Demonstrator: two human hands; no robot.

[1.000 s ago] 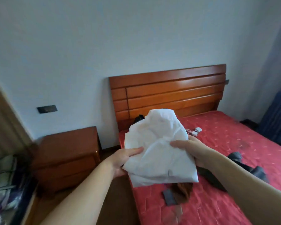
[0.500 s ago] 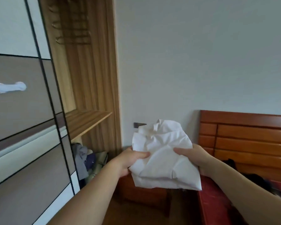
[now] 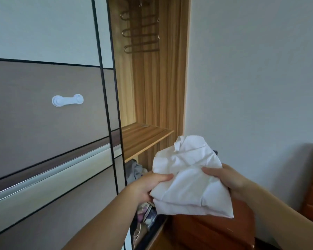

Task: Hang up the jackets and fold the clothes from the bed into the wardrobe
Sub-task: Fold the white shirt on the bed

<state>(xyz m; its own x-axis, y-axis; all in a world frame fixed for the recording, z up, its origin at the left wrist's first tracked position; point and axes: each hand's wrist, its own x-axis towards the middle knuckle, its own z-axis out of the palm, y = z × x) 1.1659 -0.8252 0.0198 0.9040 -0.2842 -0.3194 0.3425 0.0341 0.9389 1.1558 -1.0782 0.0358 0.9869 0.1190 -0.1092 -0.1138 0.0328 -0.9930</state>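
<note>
Held the folded white garment (image 3: 190, 181) in mid-air before the open wardrobe (image 3: 152, 87), left hand (image 3: 145, 188) and right hand (image 3: 229, 181) each clamped on a side edge; bare wooden shelf (image 3: 143, 136) just ahead-left; garment's crumpled narrow end pointed up, long axis roughly vertical

Folded white shirt held up by the open wardrobe

My left hand (image 3: 145, 188) and right hand (image 3: 229, 181) pinch the shirt (image 3: 188, 181) by its sides, near the wooden shelf (image 3: 143, 136); hangers (image 3: 141, 33) above, clothes (image 3: 135, 170) below, nightstand (image 3: 215, 231) right.
</note>
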